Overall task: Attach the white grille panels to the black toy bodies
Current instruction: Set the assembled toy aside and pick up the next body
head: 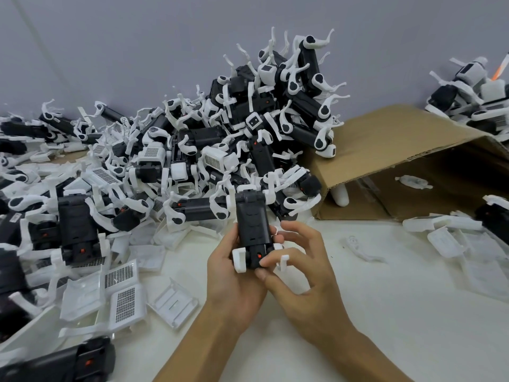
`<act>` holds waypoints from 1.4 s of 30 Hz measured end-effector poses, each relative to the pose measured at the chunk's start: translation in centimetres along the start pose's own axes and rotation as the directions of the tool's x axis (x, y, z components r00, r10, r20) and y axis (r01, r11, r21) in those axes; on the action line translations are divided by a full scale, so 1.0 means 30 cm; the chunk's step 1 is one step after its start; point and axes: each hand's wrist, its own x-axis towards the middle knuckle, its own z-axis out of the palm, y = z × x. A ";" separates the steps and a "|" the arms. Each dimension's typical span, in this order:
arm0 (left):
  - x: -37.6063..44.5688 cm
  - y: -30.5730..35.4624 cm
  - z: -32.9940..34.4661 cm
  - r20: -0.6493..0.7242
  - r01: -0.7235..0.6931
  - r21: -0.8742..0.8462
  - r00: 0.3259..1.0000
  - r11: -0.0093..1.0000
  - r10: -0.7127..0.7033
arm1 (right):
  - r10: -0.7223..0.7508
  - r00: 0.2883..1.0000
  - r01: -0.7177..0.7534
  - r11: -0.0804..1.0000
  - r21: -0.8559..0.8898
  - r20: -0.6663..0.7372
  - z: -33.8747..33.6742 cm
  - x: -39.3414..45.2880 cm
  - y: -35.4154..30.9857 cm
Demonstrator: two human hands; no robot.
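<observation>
At centre frame, just above the white tabletop (385, 312), both hands hold one black toy body (252, 224), upright and tilted slightly away. Left hand (234, 274) cups it from below and the left, fingers curled round its lower half; most of those fingers are hidden behind the body. Right hand (297, 260) pinches the bottom end, thumb and forefinger closing near a small red-orange spot; the remaining fingers are loosely spread. White leg brackets (240, 257) stick out either side of the body's lower end. Cannot tell whether a grille panel is already on it: the facing side shows only black.

Behind the hands, a big heap of toy bodies (248, 128) with white curved legs rises against the grey wall (137, 37). Individual pieces are too tangled to separate or count.

At lower left, loose white grille panels (125, 296) lie overlapping on the table, some showing mesh, others face down. The left edge is blurred, and a black body (68, 362) at the bottom corner is cut off by the frame.

To the right, a cardboard box (407, 150) lies on its side, its interior dark; one small white part (413, 181) shows inside. More white panels (446, 235) lie near the right edge, partly cut off. Another small pile (473, 92) sits at far right, also cropped.
</observation>
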 end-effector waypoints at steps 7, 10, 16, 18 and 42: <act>0.014 0.004 -0.012 -0.018 0.006 0.024 1.000 1.000 -0.006 | 0.107 0.994 -0.107 0.994 -0.019 0.026 -0.002 -0.006 0.007; 0.017 0.008 -0.024 0.015 0.014 0.000 1.000 1.000 -0.014 | 0.102 0.994 -0.102 0.995 -0.001 0.034 0.001 -0.009 0.007; 0.020 0.038 -0.012 0.041 -0.165 0.073 0.986 0.984 0.162 | 0.112 0.967 -0.125 0.991 -0.045 -0.230 -0.013 0.004 0.006; 0.021 0.037 -0.013 -0.033 -0.293 0.247 0.950 0.923 0.311 | 0.057 0.971 -0.078 0.994 -0.083 -0.233 -0.019 0.004 0.006; 0.076 -0.045 -0.122 0.539 -0.339 0.790 0.781 -0.511 0.316 | 0.359 0.871 -0.307 0.931 0.199 -0.336 -0.019 0.028 0.029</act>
